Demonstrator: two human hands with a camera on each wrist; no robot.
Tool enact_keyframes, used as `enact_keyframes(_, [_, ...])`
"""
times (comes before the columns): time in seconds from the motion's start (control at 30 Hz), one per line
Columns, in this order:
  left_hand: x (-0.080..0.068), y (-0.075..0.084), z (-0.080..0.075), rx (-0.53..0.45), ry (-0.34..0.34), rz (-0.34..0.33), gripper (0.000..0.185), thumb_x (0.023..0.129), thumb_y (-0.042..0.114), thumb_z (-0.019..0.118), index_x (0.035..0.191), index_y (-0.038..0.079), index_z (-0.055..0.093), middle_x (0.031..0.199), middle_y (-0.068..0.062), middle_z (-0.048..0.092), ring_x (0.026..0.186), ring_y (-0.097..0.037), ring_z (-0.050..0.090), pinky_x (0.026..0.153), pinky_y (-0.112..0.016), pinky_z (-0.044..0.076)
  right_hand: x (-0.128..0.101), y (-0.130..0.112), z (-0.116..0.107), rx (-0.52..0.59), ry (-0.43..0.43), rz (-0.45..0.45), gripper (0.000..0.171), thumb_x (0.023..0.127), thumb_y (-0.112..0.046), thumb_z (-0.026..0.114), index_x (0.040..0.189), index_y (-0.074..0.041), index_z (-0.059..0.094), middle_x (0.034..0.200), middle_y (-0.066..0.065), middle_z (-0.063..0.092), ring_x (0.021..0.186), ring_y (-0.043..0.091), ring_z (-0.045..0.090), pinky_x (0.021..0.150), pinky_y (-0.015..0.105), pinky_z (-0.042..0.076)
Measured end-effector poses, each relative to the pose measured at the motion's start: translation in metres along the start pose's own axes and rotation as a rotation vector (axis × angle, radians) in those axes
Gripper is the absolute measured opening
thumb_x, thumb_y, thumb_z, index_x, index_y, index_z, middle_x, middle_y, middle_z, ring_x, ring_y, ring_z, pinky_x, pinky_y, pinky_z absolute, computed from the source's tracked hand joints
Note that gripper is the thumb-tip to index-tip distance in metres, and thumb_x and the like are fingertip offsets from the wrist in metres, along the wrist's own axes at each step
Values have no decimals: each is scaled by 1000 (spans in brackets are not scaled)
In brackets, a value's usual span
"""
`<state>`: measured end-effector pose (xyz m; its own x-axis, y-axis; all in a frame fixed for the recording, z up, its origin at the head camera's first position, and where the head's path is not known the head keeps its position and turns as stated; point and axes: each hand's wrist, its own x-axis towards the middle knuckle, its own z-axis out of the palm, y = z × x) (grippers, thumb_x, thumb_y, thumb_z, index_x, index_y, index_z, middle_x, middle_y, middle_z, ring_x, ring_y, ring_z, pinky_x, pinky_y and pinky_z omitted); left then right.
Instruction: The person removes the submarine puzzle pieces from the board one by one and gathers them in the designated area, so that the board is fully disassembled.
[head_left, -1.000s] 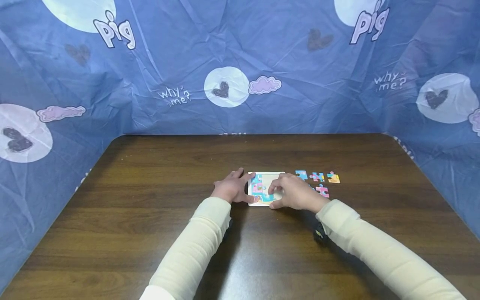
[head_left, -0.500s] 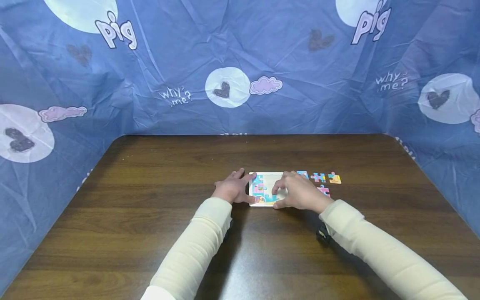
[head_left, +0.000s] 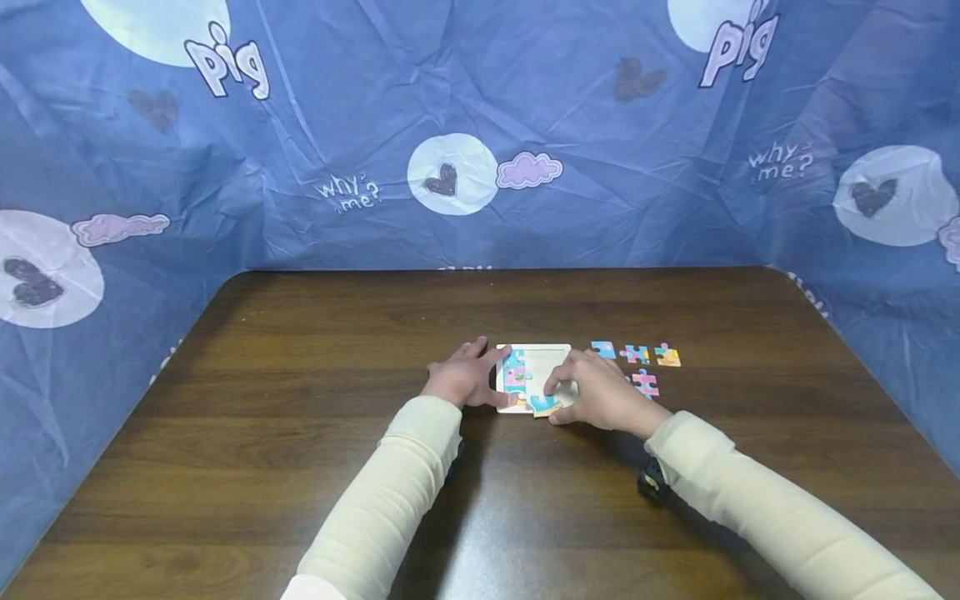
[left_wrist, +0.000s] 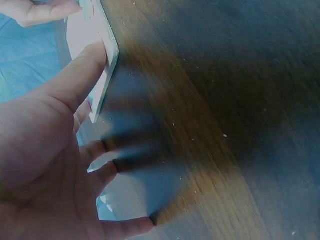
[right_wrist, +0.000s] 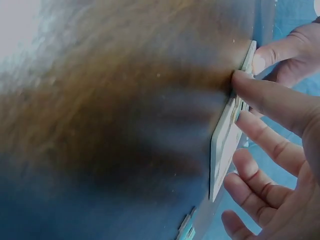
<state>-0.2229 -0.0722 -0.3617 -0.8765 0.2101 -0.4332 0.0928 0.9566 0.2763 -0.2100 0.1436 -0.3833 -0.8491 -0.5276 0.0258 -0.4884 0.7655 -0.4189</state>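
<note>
One puzzle piece in right grip

On the brown wood-grain table we see the white rectangular tray. Multicoloured interlocked jigsaw pieces sit in its left side; one blue-and-yellow jigsaw piece overlaps its front rim. Right of it lie multicoloured loose jigsaw pieces; behind it hangs blue printed fabric.

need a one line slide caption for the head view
Left hand on the tray, right hand pinching a puzzle piece at its near edge, loose pieces to the right.
</note>
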Motion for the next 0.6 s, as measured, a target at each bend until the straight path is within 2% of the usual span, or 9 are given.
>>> enact_keyframes(0.23, [-1,1,-1,-7,-9,-2,83,96,43,70,163,31,24,171,-6,11,156,-27,11,116,-69,19,-7,11,-14,60,32,35,27,75,-21,91,99,-18,78,102,6,65,100,31,58,89,55,41])
enact_keyframes(0.37, [0,1,-1,-7,-15,-3,83,96,43,70,163,31,23,171,-6,10,156,-27,10,117,-69,18,-14,19,-25,91,76,60,28,77,-21,90,102,-18,77,102,3,68,102,32,59,92,59,38])
enact_keyframes(0.6, [-1,1,-2,-17,-24,-4,83,96,42,70,163,31,23,171,-6,9,156,-27,9,117,-69,17,-28,37,-45,74,142,127,31,77,-26,90,103,-17,77,103,9,68,102,36,60,91,63,34])
